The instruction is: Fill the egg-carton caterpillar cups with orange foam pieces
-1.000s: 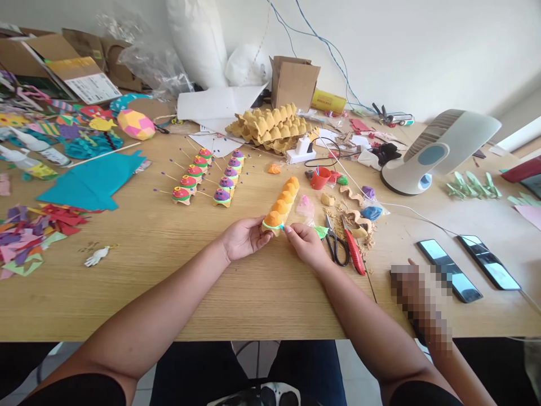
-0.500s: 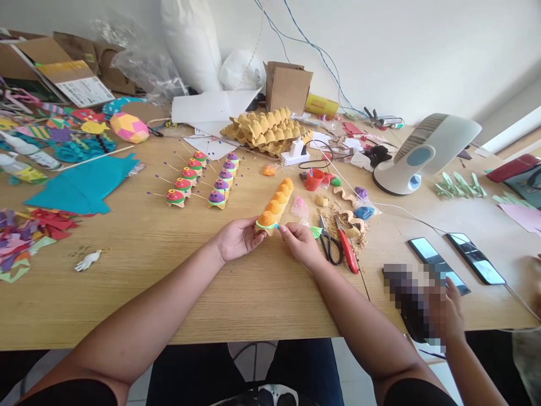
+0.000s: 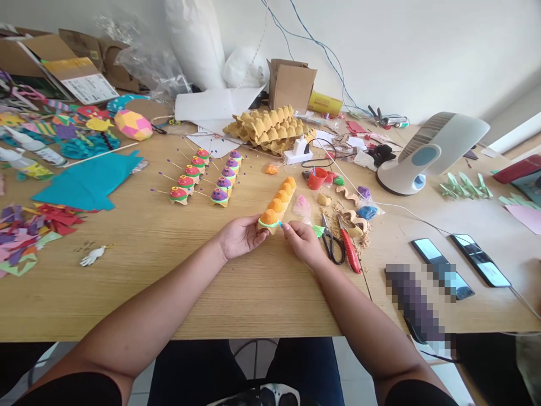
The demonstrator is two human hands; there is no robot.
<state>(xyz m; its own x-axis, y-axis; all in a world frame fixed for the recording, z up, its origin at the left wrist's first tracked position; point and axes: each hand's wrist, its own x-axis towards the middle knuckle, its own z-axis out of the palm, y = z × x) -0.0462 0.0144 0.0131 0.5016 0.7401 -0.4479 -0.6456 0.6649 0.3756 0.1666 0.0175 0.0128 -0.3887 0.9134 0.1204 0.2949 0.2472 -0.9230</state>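
An egg-carton strip (image 3: 280,201) with orange bumps slants away from me, a pale green band around its near end. My left hand (image 3: 242,237) grips that near end from the left, thumb on its side. In the pinched fingers of my right hand (image 3: 301,238) is a small blue tool (image 3: 280,224), most of it hidden; its tip meets the green band. Beyond my left hand stand two decorated egg-carton caterpillars, a red one (image 3: 186,181) and a purple one (image 3: 220,195), with thin sticks poking out.
Black-handled scissors (image 3: 333,248) and a red utility knife (image 3: 350,251) lie right of my right hand. Behind are a red cup (image 3: 316,179), bagged clay and stacked egg trays (image 3: 266,132). A white fan (image 3: 422,152) and two phones (image 3: 479,259) are to the right, coloured paper (image 3: 84,183) left.
Another person's hand at the lower right has gone from view. The view has shifted slightly; my hands stay at the near end of the orange strip.
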